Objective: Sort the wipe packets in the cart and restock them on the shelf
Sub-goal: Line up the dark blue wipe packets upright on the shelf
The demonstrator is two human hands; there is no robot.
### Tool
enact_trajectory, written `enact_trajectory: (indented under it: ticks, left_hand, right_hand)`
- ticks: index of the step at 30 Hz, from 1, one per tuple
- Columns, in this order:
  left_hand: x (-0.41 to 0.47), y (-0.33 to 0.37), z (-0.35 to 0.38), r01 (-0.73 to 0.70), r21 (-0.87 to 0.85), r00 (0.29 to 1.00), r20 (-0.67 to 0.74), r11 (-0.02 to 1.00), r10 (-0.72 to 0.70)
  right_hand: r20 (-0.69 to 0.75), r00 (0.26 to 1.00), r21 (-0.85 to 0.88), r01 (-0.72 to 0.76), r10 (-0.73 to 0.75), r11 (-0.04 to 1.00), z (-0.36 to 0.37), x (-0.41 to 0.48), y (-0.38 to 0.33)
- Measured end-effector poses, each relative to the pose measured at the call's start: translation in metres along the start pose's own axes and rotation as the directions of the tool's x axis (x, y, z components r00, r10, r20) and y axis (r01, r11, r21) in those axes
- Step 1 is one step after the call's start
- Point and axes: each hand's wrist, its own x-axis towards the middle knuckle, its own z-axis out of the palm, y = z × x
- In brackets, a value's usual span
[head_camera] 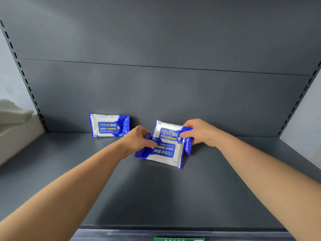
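Left grip: left hand (139, 140) fingers pinch the inverted packet (163, 153) by its blue end, low over the shelf (156, 197).
Right grip: right hand (199, 133) fingers clamp the upright packet (169, 133), seemingly against the back panel (173, 93).
Technique: flip the inverted packet upright, align with the standing packet (109, 125).
Print: "75%", "Alcohol Wipes", Chinese characters.

soft, even, dim light; faint shadows under the arms; wide-angle bending at the edges; slight blur throughout.
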Motion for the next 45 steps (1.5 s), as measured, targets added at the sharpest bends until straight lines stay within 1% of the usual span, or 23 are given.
enact_trajectory:
  ticks: [2,5,6,7,8,10,11,12,13,15,17,21,24,26,28,29,31,33,35,37,39,41,45]
  left_hand:
    - [-0.005,0.008,0.004,-0.022,0.066,1.0,0.007,0.998,0.022]
    - [-0.008,0.019,0.003,-0.05,0.329,0.997,0.067,0.943,0.029]
    - [-0.011,0.023,-0.001,-0.04,0.372,0.998,0.068,0.927,0.016]
    - [-0.013,0.024,-0.005,-0.026,0.359,0.999,0.049,0.933,0.01]
    - [-0.014,0.024,-0.009,-0.016,0.287,1.0,0.014,0.958,0.013]
    - [-0.017,0.017,-0.013,0.008,-0.033,0.999,-0.031,0.999,-0.009]
    - [-0.019,0.014,-0.012,0.029,-0.248,0.999,-0.007,0.968,-0.032]
    - [-0.02,0.01,-0.009,0.056,-0.43,0.998,0.025,0.901,-0.05]
    - [-0.02,0.007,-0.006,0.075,-0.539,0.997,0.042,0.839,-0.063]
    - [-0.024,0.004,0.002,0.077,-0.623,0.997,0.051,0.779,-0.058]
    - [-0.028,0.003,0.006,0.069,-0.675,0.998,0.051,0.735,-0.047]
    - [-0.033,0.0,0.003,0.023,-0.814,0.999,0.005,0.58,-0.033]
    - [-0.036,-0.008,-0.006,-0.037,-0.843,0.997,-0.066,0.537,-0.034]
    - [-0.04,-0.015,-0.013,-0.07,-0.799,0.996,-0.089,0.597,-0.002]
    - [-0.045,-0.022,-0.024,-0.112,-0.71,0.989,-0.151,0.696,0.005]
    - [-0.046,-0.026,-0.032,-0.134,-0.677,0.979,-0.204,0.724,-0.01]
    - [-0.044,-0.038,-0.056,-0.173,-0.672,0.95,-0.308,0.72,-0.06]
    - [-0.041,-0.05,-0.08,-0.176,-0.591,0.942,-0.333,0.787,-0.039]
    - [-0.037,-0.063,-0.103,-0.128,-0.371,0.946,-0.325,0.92,0.001]
    - [-0.031,-0.075,-0.122,-0.035,-0.083,0.935,-0.354,0.996,0.004]
    - [-0.022,-0.088,-0.133,0.044,0.145,0.934,-0.358,0.989,0.011]
    - [-0.012,-0.099,-0.137,0.1,0.306,0.927,-0.375,0.947,0.023]
    - [0.001,-0.104,-0.142,0.106,0.342,0.912,-0.409,0.934,0.046]
  right_hand:
    - [-0.026,0.999,-0.017,0.031,-0.031,0.999,-0.001,-0.001,-0.001]
    - [-0.095,0.993,-0.04,0.067,-0.07,0.997,-0.006,-0.002,-0.003]
    - [-0.116,0.99,-0.041,0.076,-0.08,0.996,-0.009,-0.003,-0.004]
    - [-0.134,0.987,-0.043,0.084,-0.089,0.996,-0.011,-0.004,-0.004]
    - [-0.149,0.984,-0.043,0.09,-0.096,0.995,-0.013,-0.006,-0.005]
    - [-0.173,0.98,-0.014,0.098,-0.099,0.995,-0.013,-0.009,-0.003]
    - [-0.174,0.98,0.026,0.102,-0.096,0.995,-0.011,-0.012,-0.003]
    - [-0.155,0.984,0.09,0.107,-0.092,0.99,-0.007,-0.014,-0.004]
    - [-0.114,0.989,0.173,0.114,-0.096,0.978,-0.003,-0.017,-0.006]
    - [0.003,0.992,0.311,0.123,-0.13,0.942,0.007,-0.023,-0.012]
    - [0.089,0.98,0.374,0.133,-0.178,0.918,0.019,-0.027,-0.02]
    - [0.147,0.967,0.486,0.112,-0.207,0.867,0.043,-0.024,-0.036]
    - [0.179,0.958,0.58,0.08,-0.222,0.811,0.059,-0.02,-0.048]
    - [0.118,0.963,0.459,0.164,-0.242,0.873,0.07,-0.016,-0.053]
    - [0.007,0.966,0.295,0.244,-0.257,0.924,0.081,-0.011,-0.057]
    - [-0.036,0.965,0.255,0.262,-0.261,0.931,0.086,-0.008,-0.061]
    - [-0.068,0.958,0.221,0.286,-0.278,0.932,0.097,-0.001,-0.069]
    - [-0.06,0.956,0.213,0.294,-0.288,0.932,0.107,0.007,-0.08]
    - [-0.042,0.949,0.166,0.316,-0.314,0.934,0.116,0.015,-0.091]
    - [-0.046,0.939,0.051,0.343,-0.341,0.938,0.126,0.025,-0.102]
    - [-0.059,0.933,-0.079,0.351,-0.355,0.933,0.137,0.036,-0.109]
    - [-0.081,0.933,-0.201,0.329,-0.351,0.923,0.15,0.047,-0.109]
    - [-0.205,0.934,-0.363,0.206,-0.294,0.909,0.165,0.052,-0.102]
